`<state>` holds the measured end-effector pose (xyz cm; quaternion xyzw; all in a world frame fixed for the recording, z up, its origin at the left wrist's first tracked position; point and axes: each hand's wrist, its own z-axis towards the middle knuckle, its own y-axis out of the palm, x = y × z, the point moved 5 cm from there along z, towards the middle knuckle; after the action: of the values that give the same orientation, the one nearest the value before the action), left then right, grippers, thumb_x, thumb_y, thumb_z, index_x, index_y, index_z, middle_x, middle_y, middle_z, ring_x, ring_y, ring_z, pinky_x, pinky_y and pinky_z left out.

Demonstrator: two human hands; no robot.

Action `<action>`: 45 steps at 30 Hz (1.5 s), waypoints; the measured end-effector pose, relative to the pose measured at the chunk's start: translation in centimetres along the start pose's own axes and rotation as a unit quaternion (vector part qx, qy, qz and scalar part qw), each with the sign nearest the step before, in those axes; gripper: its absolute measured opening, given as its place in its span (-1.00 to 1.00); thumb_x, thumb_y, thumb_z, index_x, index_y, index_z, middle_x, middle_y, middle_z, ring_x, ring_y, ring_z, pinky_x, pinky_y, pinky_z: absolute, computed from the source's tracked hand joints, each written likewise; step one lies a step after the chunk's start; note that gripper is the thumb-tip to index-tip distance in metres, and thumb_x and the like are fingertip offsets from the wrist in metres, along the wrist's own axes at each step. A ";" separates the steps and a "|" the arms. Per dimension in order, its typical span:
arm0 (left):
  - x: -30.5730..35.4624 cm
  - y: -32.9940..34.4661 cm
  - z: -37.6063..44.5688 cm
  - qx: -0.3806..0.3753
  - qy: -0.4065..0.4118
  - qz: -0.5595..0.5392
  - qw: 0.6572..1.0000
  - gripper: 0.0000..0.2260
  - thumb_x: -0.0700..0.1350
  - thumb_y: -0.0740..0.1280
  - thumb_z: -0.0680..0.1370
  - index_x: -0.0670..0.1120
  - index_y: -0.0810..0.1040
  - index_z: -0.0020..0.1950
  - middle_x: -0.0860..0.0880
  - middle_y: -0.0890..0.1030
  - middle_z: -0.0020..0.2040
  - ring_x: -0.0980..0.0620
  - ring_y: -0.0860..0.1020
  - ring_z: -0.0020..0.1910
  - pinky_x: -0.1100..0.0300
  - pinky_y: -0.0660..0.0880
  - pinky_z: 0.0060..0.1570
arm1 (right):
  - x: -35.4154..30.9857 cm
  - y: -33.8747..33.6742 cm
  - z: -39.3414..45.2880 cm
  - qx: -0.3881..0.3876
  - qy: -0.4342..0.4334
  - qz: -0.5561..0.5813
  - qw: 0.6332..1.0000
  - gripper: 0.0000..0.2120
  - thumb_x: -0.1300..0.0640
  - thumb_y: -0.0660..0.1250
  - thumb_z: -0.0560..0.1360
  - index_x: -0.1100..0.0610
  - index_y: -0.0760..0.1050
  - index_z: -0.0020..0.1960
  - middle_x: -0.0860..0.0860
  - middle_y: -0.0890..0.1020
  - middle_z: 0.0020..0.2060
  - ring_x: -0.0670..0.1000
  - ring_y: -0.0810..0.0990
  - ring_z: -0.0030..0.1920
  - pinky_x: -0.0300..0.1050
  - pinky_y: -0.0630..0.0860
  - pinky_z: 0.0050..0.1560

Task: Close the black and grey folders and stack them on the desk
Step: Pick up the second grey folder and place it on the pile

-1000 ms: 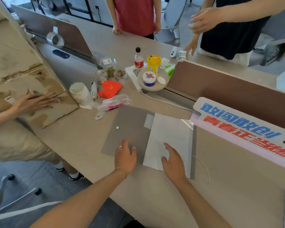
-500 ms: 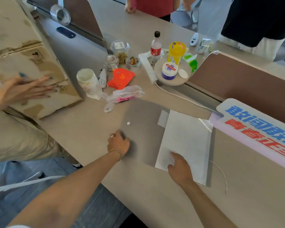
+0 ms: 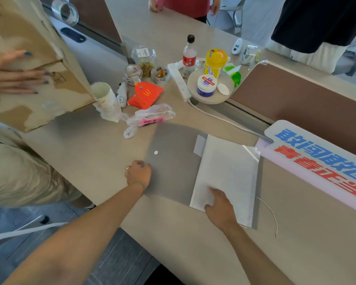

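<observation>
A grey folder (image 3: 173, 159) lies open and flat on the desk (image 3: 95, 153), its left flap showing a small white snap dot. White paper in a clear sleeve (image 3: 226, 173) covers its right half. My left hand (image 3: 139, 174) is at the flap's left edge, fingers curled around that edge. My right hand (image 3: 220, 204) presses flat on the paper's near corner. No black folder is visible.
Behind the folder sit a crumpled plastic bag (image 3: 150, 118), a red carton (image 3: 145, 95), cups, a bottle (image 3: 189, 54), a yellow tub (image 3: 215, 62) and a power strip (image 3: 180, 83). A lettered sign (image 3: 321, 157) borders the right. Another person's hand holds a cardboard box (image 3: 29, 64) at left.
My left hand slid from the flap's near edge to its left edge and curled onto it. My right hand stayed on the paper. The view tilted downward.
</observation>
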<state>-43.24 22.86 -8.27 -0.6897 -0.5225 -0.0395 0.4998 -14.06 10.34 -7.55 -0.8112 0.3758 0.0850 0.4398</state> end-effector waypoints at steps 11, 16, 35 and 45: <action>5.1 -4.0 -7.8 0.037 0.188 -0.034 0.981 -0.62 -0.31 0.23 0.54 0.12 0.49 0.20 0.07 0.58 -0.20 -0.03 0.61 -0.16 0.26 0.39 -0.28 | -0.4 -1.2 -0.3 -0.005 0.030 0.098 0.995 -0.38 0.16 0.25 0.52 0.05 0.24 0.57 0.02 0.36 0.52 0.10 0.34 0.50 -0.04 0.27 0.46; 8.4 -3.4 -15.0 0.021 0.324 0.027 0.946 -0.56 -0.33 0.22 0.52 0.11 0.48 0.26 0.09 0.60 -0.17 0.04 0.56 -0.18 0.19 0.41 -0.25 | -1.7 -4.1 -1.1 0.069 0.009 0.219 0.973 -0.63 0.16 0.26 0.56 0.01 0.51 0.35 0.02 0.57 0.34 0.08 0.54 0.31 -0.08 0.37 0.38; 10.0 11.4 -28.6 -0.182 0.447 0.181 0.857 -0.65 0.16 0.18 0.57 0.16 0.48 0.33 0.09 0.55 0.10 0.05 0.61 0.05 0.05 0.56 0.04 | 3.8 -14.9 -4.0 0.273 -0.023 0.187 0.943 -0.44 0.09 0.34 0.44 -0.13 0.37 0.43 0.00 0.63 -0.35 0.03 0.64 -0.29 0.02 0.62 -0.12; 4.2 16.0 -16.7 -0.167 0.317 0.313 0.880 -0.50 0.01 0.18 0.61 0.01 0.23 0.55 -0.15 0.32 0.49 -0.22 0.37 0.39 -0.06 0.38 0.30 | 11.4 -11.3 -1.4 0.225 0.051 0.075 0.970 -0.34 0.24 0.36 0.41 0.11 0.35 0.50 0.14 0.51 0.30 0.20 0.58 0.23 0.01 0.49 0.25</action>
<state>-21.33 14.23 -7.93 -0.8409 -0.0787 -0.1842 0.5027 1.44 6.94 -4.71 -0.6645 0.4670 -0.0104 0.5833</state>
